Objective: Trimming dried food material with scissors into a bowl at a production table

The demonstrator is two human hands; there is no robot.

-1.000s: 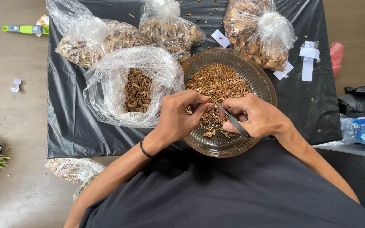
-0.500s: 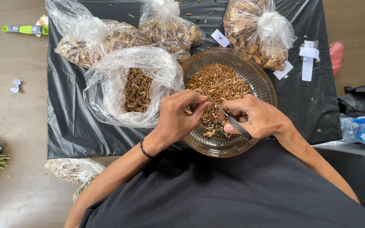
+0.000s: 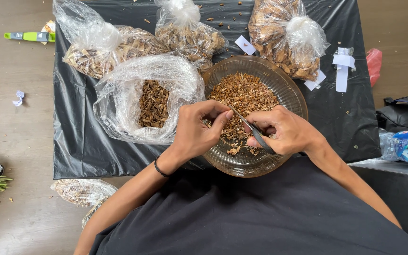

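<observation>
The right hand [image 3: 286, 132] is closed around thin metal tweezers [image 3: 253, 132] over a brown glass bowl [image 3: 293, 94] of dry brown bits [image 3: 244, 97]. The left hand [image 3: 197, 134] pinches its fingertips together by the tweezer tip — what it pinches is too small to tell. An open clear bag [image 3: 119, 101] of the same bits sits just left of the bowl — both on a black sheet [image 3: 79, 146].

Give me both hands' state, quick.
Left hand: pinching a small dried piece over the bowl.
Right hand: closed around scissors.
</observation>
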